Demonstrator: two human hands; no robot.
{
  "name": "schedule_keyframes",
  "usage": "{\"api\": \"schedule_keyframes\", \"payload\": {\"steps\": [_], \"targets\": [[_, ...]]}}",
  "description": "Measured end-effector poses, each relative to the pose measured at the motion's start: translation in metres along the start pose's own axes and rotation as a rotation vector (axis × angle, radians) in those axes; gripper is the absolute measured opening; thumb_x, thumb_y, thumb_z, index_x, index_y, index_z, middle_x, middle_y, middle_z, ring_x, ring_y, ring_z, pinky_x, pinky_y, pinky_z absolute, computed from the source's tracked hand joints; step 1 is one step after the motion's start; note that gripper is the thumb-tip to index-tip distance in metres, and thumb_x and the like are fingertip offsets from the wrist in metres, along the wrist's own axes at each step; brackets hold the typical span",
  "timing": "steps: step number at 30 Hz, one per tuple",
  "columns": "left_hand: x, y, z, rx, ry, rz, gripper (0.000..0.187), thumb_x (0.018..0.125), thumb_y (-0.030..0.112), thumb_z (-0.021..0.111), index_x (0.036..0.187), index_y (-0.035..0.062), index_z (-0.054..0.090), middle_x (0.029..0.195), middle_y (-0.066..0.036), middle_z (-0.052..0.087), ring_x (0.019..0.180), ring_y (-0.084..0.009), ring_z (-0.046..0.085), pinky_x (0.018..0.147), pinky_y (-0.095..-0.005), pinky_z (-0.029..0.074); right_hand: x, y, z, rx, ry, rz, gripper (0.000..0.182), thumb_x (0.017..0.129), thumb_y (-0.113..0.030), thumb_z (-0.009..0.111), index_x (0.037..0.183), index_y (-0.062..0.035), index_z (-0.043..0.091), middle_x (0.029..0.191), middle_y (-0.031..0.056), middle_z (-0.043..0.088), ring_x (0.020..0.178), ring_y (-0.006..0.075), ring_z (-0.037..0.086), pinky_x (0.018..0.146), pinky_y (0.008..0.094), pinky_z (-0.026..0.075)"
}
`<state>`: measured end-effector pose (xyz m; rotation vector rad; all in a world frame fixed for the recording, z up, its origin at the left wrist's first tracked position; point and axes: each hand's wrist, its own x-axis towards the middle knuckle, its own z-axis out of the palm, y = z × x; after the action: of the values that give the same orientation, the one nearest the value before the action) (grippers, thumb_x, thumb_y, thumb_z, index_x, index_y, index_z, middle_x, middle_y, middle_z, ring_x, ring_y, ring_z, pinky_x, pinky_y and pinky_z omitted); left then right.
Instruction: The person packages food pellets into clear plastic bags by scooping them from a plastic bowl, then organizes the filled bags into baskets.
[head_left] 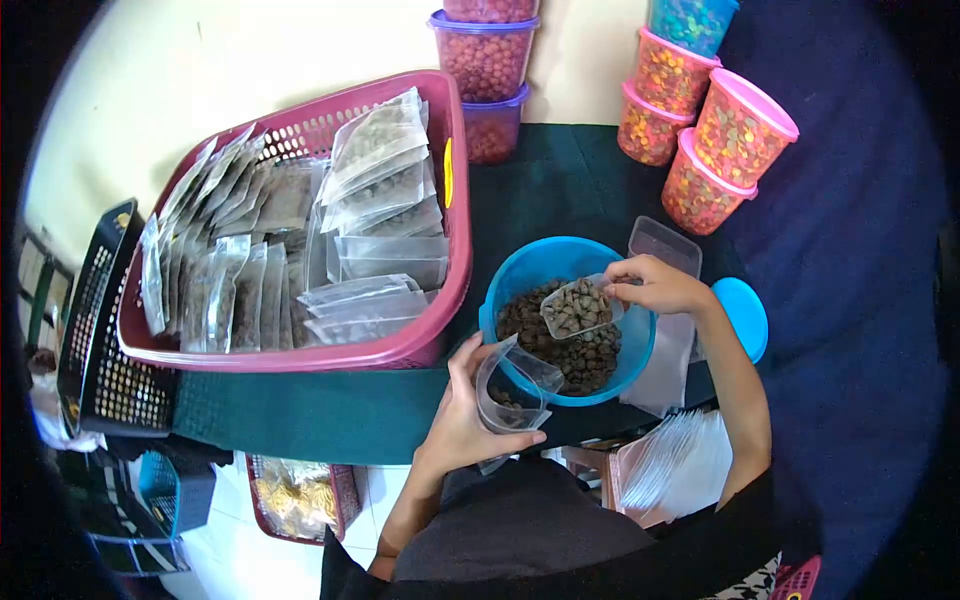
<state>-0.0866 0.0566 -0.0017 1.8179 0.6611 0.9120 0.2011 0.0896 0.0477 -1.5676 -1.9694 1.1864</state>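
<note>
A blue tub [570,248] holds many small brown pieces [590,365]. Over it, my right hand [655,285] grips a small clear container [578,308] heaped with the same pieces. At the tub's lower left rim, my left hand [462,420] is wrapped round a clear plastic pouch [515,385], whose mouth stands wide; a few brown pieces lie at its bottom. The scoop container is up and to the right of the pouch, apart from it.
Filled pouches pack a pink basket [455,250] at left. Tubs of coloured pieces [745,130] and purple-lidded tubs [487,60] stand behind. A blue lid [740,320] and clear tray [665,245] lie right. Flat pouches [675,465] fan out below; black baskets [125,340] stand far left.
</note>
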Motion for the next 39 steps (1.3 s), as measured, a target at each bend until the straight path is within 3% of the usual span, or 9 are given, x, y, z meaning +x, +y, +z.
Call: {"api": "schedule_keyframes", "payload": {"steps": [8,12,14,17,21,28,32,34,39], "targets": [[-0.003,0.018,0.031,0.183,0.139,-0.057,0.112,0.044,0.029,0.079,0.121,-0.0026,0.004,0.113,-0.026,0.035,0.107,-0.0359,0.038,0.090,-0.0415,0.031,-0.006,-0.031,-0.014,-0.156,-0.177,-0.137,0.022,0.077,-0.020,0.048,0.072,-0.0010,0.056,0.060,0.0087,0.055,0.058,0.0166,0.055,0.054,0.0304,0.041],[-0.005,0.018,0.046,0.208,0.194,-0.056,0.115,0.044,0.027,0.080,0.121,-0.0005,-0.002,0.114,-0.025,0.032,0.108,-0.0351,0.037,0.091,-0.0413,0.030,-0.010,-0.071,0.003,-0.707,-0.082,-0.283,0.017,0.068,-0.020,0.050,0.064,-0.0062,0.060,0.063,0.0136,0.057,0.063,0.0290,0.056,0.061,0.0410,0.039],[-0.006,0.020,0.052,0.228,0.189,-0.055,0.118,0.044,0.025,0.081,0.121,0.0021,-0.006,0.115,-0.025,0.030,0.109,-0.0340,0.035,0.092,-0.0406,0.029,-0.012,-0.089,0.021,-0.947,-0.053,-0.287,0.014,0.067,-0.018,0.051,0.061,-0.0079,0.058,0.059,0.0118,0.056,0.056,0.0274,0.054,0.062,0.0375,0.034],[-0.006,0.023,0.058,0.261,0.232,-0.079,0.117,0.044,0.023,0.081,0.121,0.0016,-0.005,0.115,-0.025,0.030,0.109,-0.0332,0.035,0.093,-0.0402,0.027,-0.023,-0.119,0.048,-1.098,-0.040,-0.316,0.012,0.055,-0.017,0.055,0.050,-0.0059,0.057,0.054,0.0124,0.055,0.056,0.0238,0.056,0.068,0.0365,0.031],[-0.005,0.025,0.060,0.203,0.298,-0.023,0.114,0.044,0.023,0.080,0.120,-0.0013,0.000,0.114,-0.024,0.032,0.109,-0.0343,0.034,0.092,-0.0423,0.026,-0.031,-0.131,0.070,-1.251,0.007,-0.465,0.009,0.057,-0.015,0.056,0.052,-0.0086,0.058,0.054,0.0084,0.056,0.056,0.0184,0.055,0.069,0.0331,0.030],[-0.013,0.017,0.048,-0.030,0.292,-0.048,0.114,0.044,0.016,0.080,0.122,0.0061,-0.002,0.120,-0.021,0.027,0.113,-0.0277,0.031,0.093,-0.0387,0.028,-0.042,-0.146,0.033,-1.268,0.272,-0.382,0.006,0.058,-0.014,0.054,0.057,-0.0081,0.055,0.052,0.0071,0.053,0.056,0.0190,0.054,0.063,0.0320,0.029],[-0.018,-0.002,0.028,-0.185,0.196,0.099,0.117,0.042,0.018,0.081,0.123,0.0080,-0.003,0.120,-0.022,0.028,0.111,-0.0308,0.033,0.093,-0.0398,0.028,-0.024,-0.115,0.012,-1.240,0.385,-0.118,0.008,0.062,-0.013,0.052,0.065,-0.0064,0.056,0.056,0.0094,0.055,0.057,0.0215,0.055,0.061,0.0341,0.029],[-0.021,-0.016,0.016,-0.259,0.151,0.084,0.121,0.039,0.023,0.082,0.124,0.0103,-0.003,0.121,-0.022,0.030,0.112,-0.0308,0.033,0.094,-0.0398,0.026,-0.002,-0.080,0.012,-1.218,0.383,-0.011,0.008,0.061,-0.010,0.052,0.063,-0.0088,0.060,0.064,0.0091,0.059,0.062,0.0221,0.058,0.071,0.0353,0.031],[-0.015,-0.029,-0.003,-0.702,0.009,0.130,0.127,0.038,0.041,0.080,0.126,0.0105,-0.006,0.119,-0.025,0.034,0.112,-0.0329,0.034,0.093,-0.0409,0.026,0.031,-0.004,0.041,-1.257,0.413,0.067,0.009,0.066,-0.008,0.051,0.070,-0.0059,0.058,0.068,0.0100,0.059,0.068,0.0218,0.056,0.071,0.0369,0.031]]}}
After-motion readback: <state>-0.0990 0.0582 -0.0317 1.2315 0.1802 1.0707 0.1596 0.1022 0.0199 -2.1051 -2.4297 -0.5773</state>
